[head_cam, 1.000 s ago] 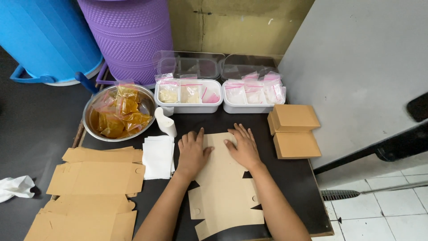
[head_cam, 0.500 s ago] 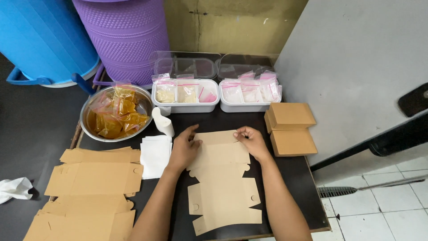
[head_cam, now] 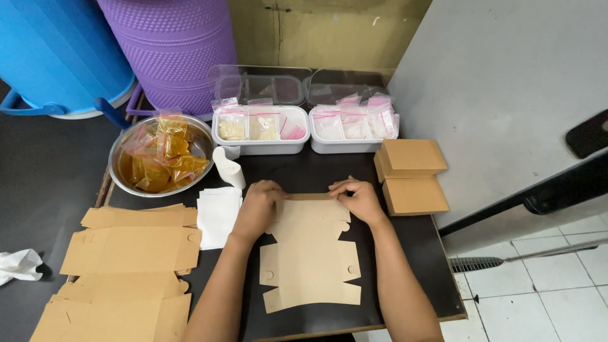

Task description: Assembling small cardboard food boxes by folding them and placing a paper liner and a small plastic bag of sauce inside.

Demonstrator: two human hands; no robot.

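Two hands: mine, both on the flat box blank (head_cam: 310, 253).
Left hand (head_cam: 258, 208): curled, pressing its far-left corner.
Right hand (head_cam: 358, 197): fingers seemingly pinching the far edge.
Right: two folded boxes (head_cam: 410, 176).

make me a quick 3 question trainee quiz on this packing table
1. True or false: both hands rest on the far edge of the flat box blank.
2. What holds the orange sachets? A) white tray B) metal bowl C) blue drum
3. How many folded boxes sit beside the right hand?

Key: 1 true, left hand included. 2 B. 3 two, stacked.
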